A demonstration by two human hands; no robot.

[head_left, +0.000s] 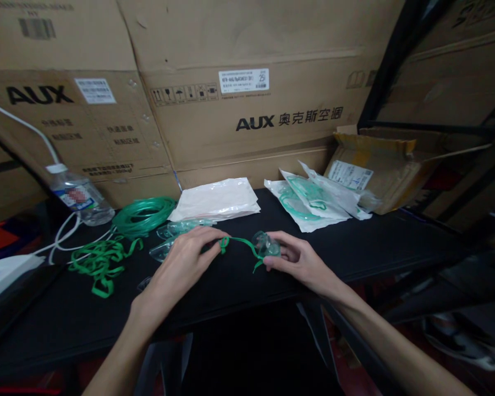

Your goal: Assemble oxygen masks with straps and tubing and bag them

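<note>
My right hand (297, 259) grips a small clear plastic mask piece (267, 245) above the black table (379, 245). A green elastic strap (239, 242) runs from it to my left hand (185, 256), whose fingers pinch the strap's other end. More clear mask parts (171, 234) lie on the table just beyond my left hand.
Loose green straps (99, 264) and a coil of green tubing (142, 215) lie at the left, near a water bottle (80, 198) and a white power strip (2, 275). A stack of white bags (218, 201), sealed mask packets (313, 201) and an open carton (379, 165) stand behind. Cardboard boxes (251, 110) wall the back.
</note>
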